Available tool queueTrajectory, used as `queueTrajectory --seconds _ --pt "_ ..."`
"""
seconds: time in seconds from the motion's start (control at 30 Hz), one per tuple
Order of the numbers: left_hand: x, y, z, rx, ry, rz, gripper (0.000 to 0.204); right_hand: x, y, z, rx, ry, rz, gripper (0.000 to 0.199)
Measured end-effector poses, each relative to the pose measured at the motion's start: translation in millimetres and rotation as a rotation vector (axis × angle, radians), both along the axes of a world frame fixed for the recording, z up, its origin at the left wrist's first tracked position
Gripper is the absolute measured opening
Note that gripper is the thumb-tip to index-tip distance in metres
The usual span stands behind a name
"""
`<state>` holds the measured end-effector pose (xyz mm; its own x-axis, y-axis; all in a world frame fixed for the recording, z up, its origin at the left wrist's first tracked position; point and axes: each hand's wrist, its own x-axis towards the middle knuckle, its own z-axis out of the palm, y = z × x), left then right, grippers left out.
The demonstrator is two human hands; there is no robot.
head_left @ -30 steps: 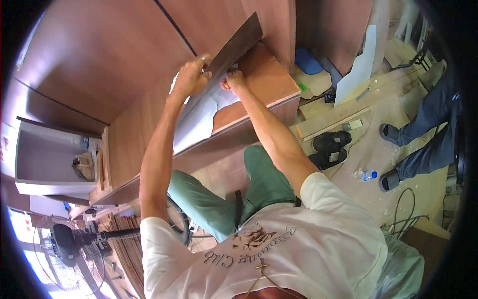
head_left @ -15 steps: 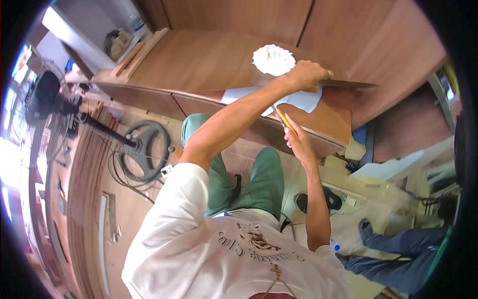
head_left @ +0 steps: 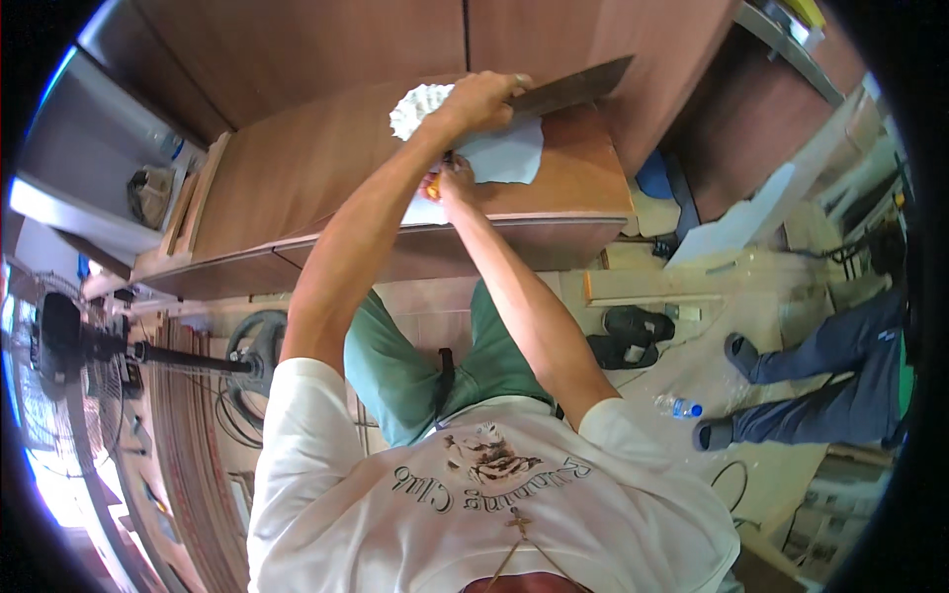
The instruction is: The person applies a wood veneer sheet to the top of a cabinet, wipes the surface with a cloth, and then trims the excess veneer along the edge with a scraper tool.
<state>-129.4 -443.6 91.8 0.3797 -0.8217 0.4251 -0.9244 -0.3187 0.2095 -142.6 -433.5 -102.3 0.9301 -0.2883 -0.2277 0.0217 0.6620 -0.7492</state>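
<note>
On the brown wooden bench top (head_left: 578, 148), my left hand (head_left: 487, 102) is closed on a long, flat, dark metal blade (head_left: 576, 87), its far end angled up to the right. Closer to me, my right hand (head_left: 455, 181) is closed around a yellow utility knife (head_left: 433, 186), mostly hidden by the fingers. A pale sheet (head_left: 512, 155) lies flat under and beside both hands, partly covered by my left forearm. Just left of my left hand rests a ruffled white heap (head_left: 415, 107); I cannot make out its material.
At left stand a black fan (head_left: 59, 339) and stacked boards (head_left: 183, 425). Wood strips (head_left: 196, 203) lie at the bench's left end. On the floor at right are dark shoes (head_left: 631, 336), a plastic bottle (head_left: 682, 406) and another person's legs (head_left: 820, 371).
My view has shifted right. My right hand has moved forward with the utility knife, close to my left hand. The metal blade now shows its broad face and points more upward.
</note>
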Motion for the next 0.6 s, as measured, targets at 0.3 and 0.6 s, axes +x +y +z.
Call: queueTrajectory --seconds 0.3,0.6 --pt "10.1 7.4 -10.7 0.015 0.074 -0.028 0.047 -85.1 -51.5 9.4 -0.082 0.002 0.068 0.035" --pt "-7.1 -7.2 1.9 0.078 0.128 0.066 0.035 -7.5 -261.6 -2.8 -0.118 0.112 -0.354 0.031"
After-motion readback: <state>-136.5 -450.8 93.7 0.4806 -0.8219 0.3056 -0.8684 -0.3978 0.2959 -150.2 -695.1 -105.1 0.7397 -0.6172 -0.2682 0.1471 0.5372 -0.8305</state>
